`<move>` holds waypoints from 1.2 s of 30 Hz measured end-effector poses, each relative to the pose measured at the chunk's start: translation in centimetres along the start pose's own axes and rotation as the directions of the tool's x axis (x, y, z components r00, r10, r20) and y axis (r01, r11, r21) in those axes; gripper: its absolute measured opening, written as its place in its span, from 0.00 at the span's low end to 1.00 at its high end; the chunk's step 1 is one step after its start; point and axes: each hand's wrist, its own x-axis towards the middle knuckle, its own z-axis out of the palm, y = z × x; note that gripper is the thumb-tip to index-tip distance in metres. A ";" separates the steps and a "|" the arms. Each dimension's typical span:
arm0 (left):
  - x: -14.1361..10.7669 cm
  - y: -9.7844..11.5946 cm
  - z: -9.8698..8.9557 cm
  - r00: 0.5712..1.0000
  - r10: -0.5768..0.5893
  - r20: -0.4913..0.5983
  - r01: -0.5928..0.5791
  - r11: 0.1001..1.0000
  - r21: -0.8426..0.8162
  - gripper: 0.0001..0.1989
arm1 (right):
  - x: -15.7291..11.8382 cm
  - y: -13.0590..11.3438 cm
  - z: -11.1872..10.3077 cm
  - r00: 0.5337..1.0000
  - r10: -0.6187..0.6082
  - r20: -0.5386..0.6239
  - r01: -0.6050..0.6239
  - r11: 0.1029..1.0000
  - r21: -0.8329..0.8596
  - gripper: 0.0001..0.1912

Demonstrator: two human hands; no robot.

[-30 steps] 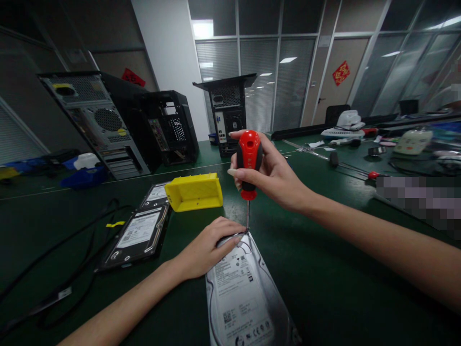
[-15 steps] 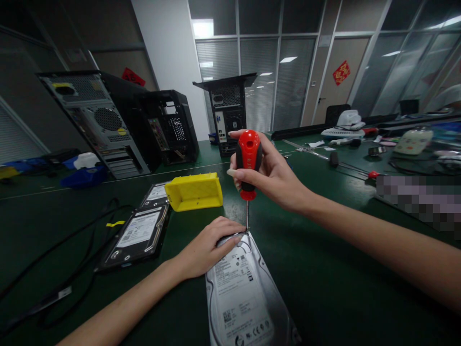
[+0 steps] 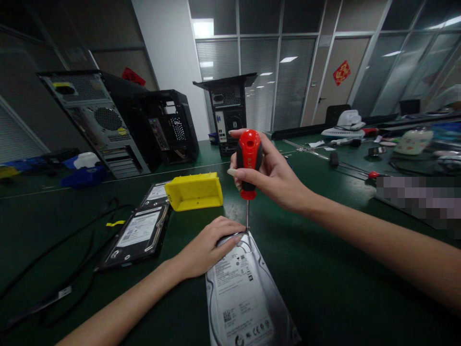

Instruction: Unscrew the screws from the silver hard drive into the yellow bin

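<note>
A silver hard drive [image 3: 241,293] with a white label lies on the green table in front of me. My left hand [image 3: 212,247] grips its far left corner, fingers over the far edge and thumb on the top face. In my right hand [image 3: 268,170] is a red and black screwdriver [image 3: 249,156], held upright with the fingers wrapped round its handle. The shaft points straight down, and its tip meets the drive's far corner, close to my left fingertips. Any screw under the tip is too small to make out.
Beyond my left hand stands a yellow bin [image 3: 196,194]. More hard drives [image 3: 139,233] and black cables [image 3: 82,259] lie to the left. Computer cases [image 3: 108,120] stand at the back. Tools, including a red-handled one [image 3: 372,175], are scattered on the right.
The screwdriver handle has turned slightly in my right hand, its printed marking shifting. My left hand and the hard drive have stayed in place.
</note>
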 end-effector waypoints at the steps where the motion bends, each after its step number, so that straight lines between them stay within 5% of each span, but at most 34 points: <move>1: 0.0 0.0 0.0 1.000 0.002 -0.001 -0.002 1.000 0.000 0.14 | 0.0 0.0 0.0 1.000 -0.004 0.001 0.004 1.000 0.005 0.26; 26: -0.1 0.1 0.0 1.000 -0.007 0.002 0.007 1.000 0.000 0.14 | -0.1 0.0 0.2 1.000 0.004 -0.007 -0.005 1.000 -0.012 0.26; 36: 0.1 0.0 0.0 1.000 -0.011 0.011 0.011 1.000 0.002 0.14 | 0.0 -0.1 0.0 0.997 0.062 0.053 -0.069 0.987 0.146 0.25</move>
